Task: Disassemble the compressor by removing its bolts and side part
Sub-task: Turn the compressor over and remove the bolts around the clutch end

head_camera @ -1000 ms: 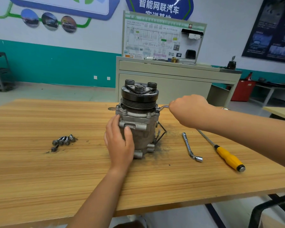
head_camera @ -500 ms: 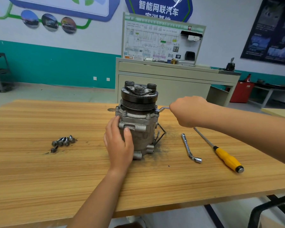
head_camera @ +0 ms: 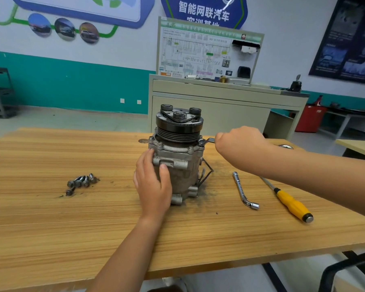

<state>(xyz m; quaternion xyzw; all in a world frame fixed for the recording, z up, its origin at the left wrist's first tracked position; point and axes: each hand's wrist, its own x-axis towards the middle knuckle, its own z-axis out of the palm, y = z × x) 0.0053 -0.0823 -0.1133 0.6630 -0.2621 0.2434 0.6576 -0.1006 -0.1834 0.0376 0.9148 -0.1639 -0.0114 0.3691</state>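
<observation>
Left hand [head_camera: 154, 184]: fingers wrapped round upright compressor [head_camera: 177, 148] | right hand [head_camera: 238, 144]: fingers clenched on wrench [head_camera: 209, 140]

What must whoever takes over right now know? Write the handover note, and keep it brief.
Left hand grips the compressor body, steadying it upright on the table.
Right hand holds a wrench seated on the right-hand flange bolt below the pulley.
Done: loose bolts lie clustered to the compressor's left.
Left: several flange bolts are in place along the front; side part not yet off.
Spare tools to the right: L-shaped socket wrench, yellow-handled screwdriver.
</observation>
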